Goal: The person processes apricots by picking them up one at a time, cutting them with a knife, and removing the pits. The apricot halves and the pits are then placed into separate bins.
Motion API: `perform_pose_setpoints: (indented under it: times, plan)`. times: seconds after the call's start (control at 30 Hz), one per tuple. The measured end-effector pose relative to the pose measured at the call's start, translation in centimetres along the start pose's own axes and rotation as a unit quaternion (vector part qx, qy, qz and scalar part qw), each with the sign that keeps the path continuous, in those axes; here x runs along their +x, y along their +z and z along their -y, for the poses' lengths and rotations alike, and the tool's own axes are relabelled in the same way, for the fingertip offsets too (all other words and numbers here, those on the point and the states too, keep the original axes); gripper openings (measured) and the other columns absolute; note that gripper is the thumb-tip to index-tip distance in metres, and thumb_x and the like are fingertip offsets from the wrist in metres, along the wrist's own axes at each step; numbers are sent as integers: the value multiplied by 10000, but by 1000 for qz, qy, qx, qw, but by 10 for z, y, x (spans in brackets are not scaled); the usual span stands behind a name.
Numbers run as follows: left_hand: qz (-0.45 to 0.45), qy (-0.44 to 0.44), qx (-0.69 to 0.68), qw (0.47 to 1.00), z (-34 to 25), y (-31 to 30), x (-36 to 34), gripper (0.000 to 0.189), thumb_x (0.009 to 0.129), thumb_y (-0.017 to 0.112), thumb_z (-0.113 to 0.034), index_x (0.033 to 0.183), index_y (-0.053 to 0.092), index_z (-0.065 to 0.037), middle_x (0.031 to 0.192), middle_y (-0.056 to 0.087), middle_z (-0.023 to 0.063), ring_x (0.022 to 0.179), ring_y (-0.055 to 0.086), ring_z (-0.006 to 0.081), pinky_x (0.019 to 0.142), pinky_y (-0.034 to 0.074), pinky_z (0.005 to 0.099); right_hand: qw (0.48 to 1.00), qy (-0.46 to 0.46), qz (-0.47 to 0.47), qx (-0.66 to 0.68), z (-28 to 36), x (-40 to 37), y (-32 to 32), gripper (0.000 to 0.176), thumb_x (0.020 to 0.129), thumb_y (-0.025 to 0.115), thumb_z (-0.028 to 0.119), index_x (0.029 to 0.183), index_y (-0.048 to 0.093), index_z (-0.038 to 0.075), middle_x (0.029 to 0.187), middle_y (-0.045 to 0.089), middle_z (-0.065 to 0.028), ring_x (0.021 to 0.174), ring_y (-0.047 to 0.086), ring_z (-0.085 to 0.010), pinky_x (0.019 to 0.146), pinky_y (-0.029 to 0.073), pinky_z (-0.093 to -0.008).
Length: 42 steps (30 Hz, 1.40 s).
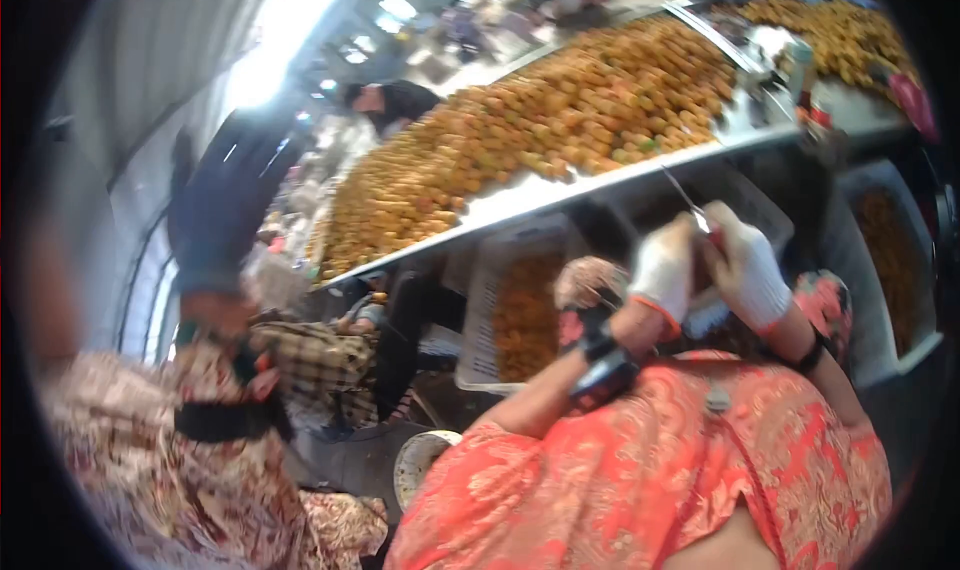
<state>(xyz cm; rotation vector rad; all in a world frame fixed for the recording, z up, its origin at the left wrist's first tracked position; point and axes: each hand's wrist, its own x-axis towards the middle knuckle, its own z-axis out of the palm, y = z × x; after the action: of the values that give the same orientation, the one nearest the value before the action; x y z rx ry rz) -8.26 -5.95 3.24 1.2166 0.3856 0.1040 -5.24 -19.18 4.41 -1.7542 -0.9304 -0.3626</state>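
Note:
My left hand (662, 268), in a white glove with bare fingertips, is closed and close against my right hand. Whatever its fingers hold is hidden. My right hand (745, 270), in a similar white glove, is closed around a small knife with a red handle (713, 232). The thin knife blade (682, 185) points up and to the left, toward the table. Both hands are above my lap, just short of the table edge. Beyond them, many small orange-brown round pieces, fruit by their look, lie heaped (590, 90) on the pale table (520, 205).
A white crate (475, 315) of orange-brown pieces stands left of my knees, another crate (880, 360) at the right. A person in a patterned garment (200, 470) is close on my left. A pale bucket (415, 460) stands on the floor. More people are across the table.

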Motion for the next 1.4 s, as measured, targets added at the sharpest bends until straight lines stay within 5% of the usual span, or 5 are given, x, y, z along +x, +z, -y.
perform_pose_setpoints:
  times: [0.57, 0.8, 0.93, 1.07, 1.4]
  plan:
    - [-14, -35, 56, 998, -43, -73, 24, 241, 962, 581, -362, 980, 584, -122, 686, 567, -6, 449, 434, 79, 394, 266, 194, 941, 178, -97, 272, -72, 18, 27, 150, 902, 669, 148, 878, 667, -1, 721, 590, 51, 721, 488, -13, 635, 453, -217]
    - [-220, 66, 225, 947, -54, -242, 56, 303, 931, 619, -415, 950, 626, -113, 648, 542, -23, 464, 443, 69, 384, 277, 215, 956, 288, -16, -57, -154, 6, 20, 513, 840, 691, 288, 1223, 582, -36, 1035, 688, -247, 1023, 660, -360, 897, 497, -385]
    - [-340, 9, 610, 715, -44, -320, 79, 322, 936, 627, -327, 1005, 659, -14, 833, 637, 82, 727, 587, 130, 543, 471, 270, 910, 403, -11, 98, -166, -10, 20, 294, 855, 668, 252, 1007, 648, 1, 776, 652, -87, 689, 611, -174, 657, 499, -322]
    - [-202, 102, 386, 894, -67, -283, 134, 225, 911, 622, -105, 1104, 664, 5, 1036, 676, 54, 943, 590, 146, 834, 476, 272, 763, 568, 7, 309, -157, -14, 21, 107, 863, 630, 198, 830, 590, 105, 534, 409, 40, 361, 320, -75, 346, 212, -266]
    - [58, 235, 724, 646, -27, -237, 371, 462, 812, 590, -134, 1268, 618, -203, 1089, 677, 193, 1040, 643, 365, 878, 511, 426, 738, 632, 68, 224, -186, 2, 42, 174, 870, 616, 229, 919, 616, 62, 576, 491, 11, 403, 406, -83, 383, 298, -267]
